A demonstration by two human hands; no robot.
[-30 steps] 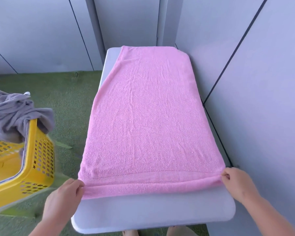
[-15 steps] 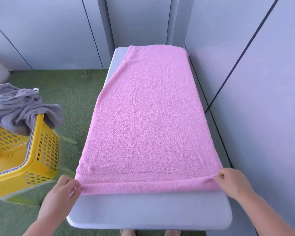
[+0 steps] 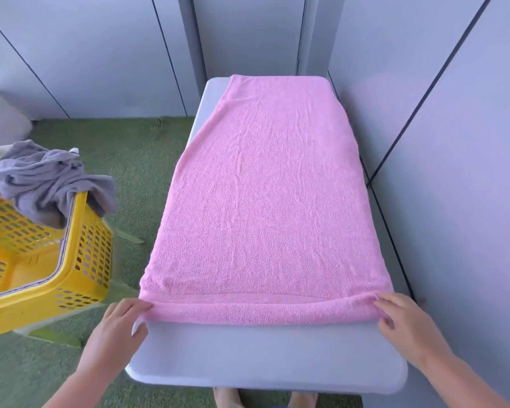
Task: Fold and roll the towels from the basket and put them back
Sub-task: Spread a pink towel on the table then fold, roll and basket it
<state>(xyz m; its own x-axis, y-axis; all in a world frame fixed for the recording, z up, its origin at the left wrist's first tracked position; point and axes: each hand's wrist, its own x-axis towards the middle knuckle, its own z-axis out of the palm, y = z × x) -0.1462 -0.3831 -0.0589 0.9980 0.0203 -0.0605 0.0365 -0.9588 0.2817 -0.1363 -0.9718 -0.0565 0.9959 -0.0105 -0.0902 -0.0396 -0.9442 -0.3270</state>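
Observation:
A pink towel (image 3: 271, 201) lies flat along the grey table (image 3: 262, 354), its near end turned over into a thin roll. My left hand (image 3: 121, 328) pinches the left end of that roll at the table's left edge. My right hand (image 3: 404, 319) grips the right end, fingers curled over the fold. To the left on the floor stands a yellow basket (image 3: 80, 260) with a crumpled grey towel (image 3: 47, 181) draped over its rim.
Grey wall panels (image 3: 454, 172) close in the table on the right and behind. Green carpet (image 3: 136, 160) covers the floor between table and basket. Bare feet (image 3: 227, 399) show under the table's near edge. A pale object (image 3: 0, 122) sits at far left.
The near end of the pink towel has been rolled a little further up the table by both hands. The view has tilted and shifted slightly, showing more of the basket.

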